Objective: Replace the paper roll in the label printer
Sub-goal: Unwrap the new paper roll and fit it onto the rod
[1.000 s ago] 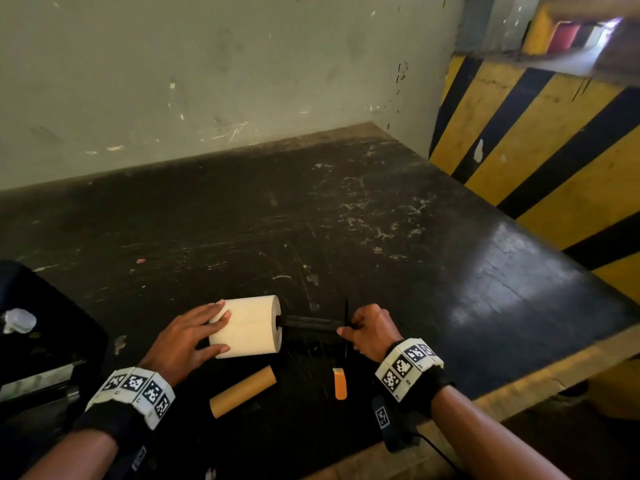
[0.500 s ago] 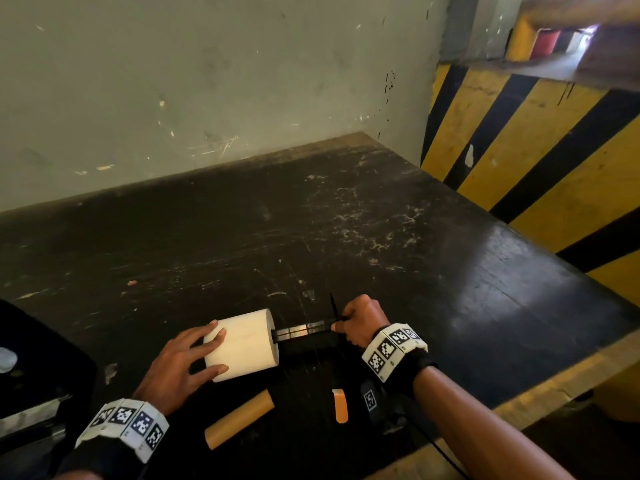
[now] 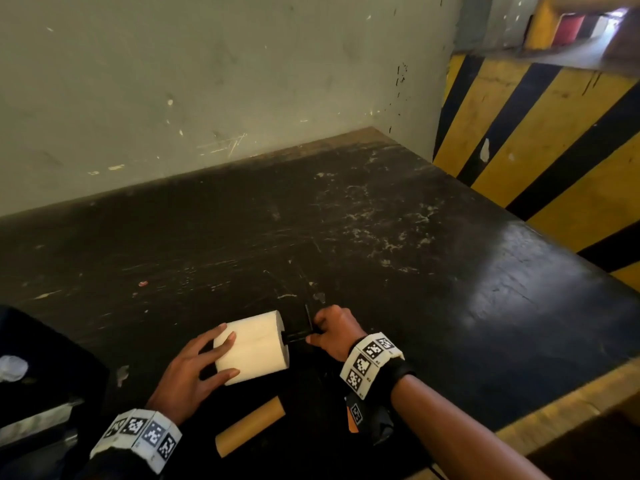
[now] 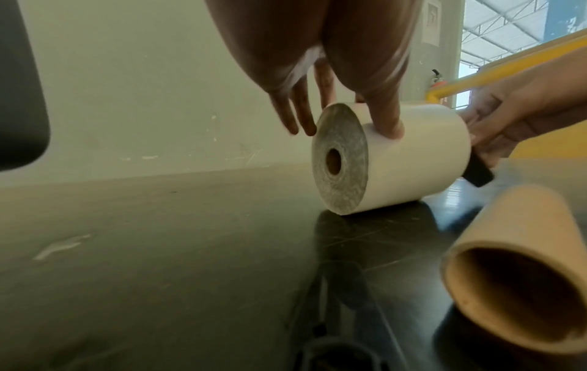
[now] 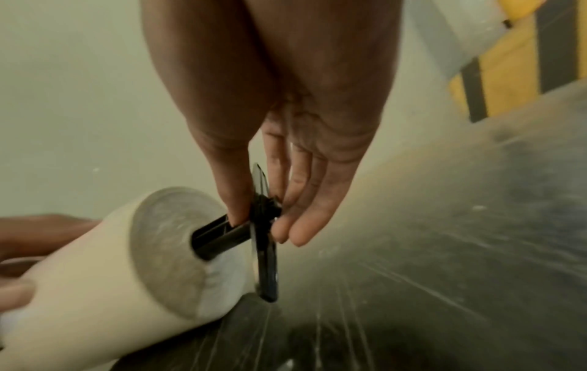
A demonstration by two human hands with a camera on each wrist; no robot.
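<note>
A white paper roll (image 3: 252,344) lies on its side on the dark table (image 3: 381,254). My left hand (image 3: 229,355) grips its left end, with the thumb on the near side and the fingers over the top. A black spindle (image 3: 298,336) sticks out of the roll's right core hole. My right hand (image 3: 311,330) pinches the spindle beside its thin flange (image 5: 265,253). In the left wrist view the roll's (image 4: 406,160) near core hole looks empty. The black label printer (image 3: 38,368) sits at the left edge, mostly out of frame.
An empty brown cardboard core (image 3: 249,430) lies in front of the roll, near my left wrist. A small orange piece (image 3: 350,422) peeks out under my right wrist. A grey wall is behind and a yellow-and-black striped barrier (image 3: 540,161) to the right.
My right hand has moved left toward the roll and the spindle has slid deeper into the core, so less of it shows. My left hand has kept its hold on the roll.
</note>
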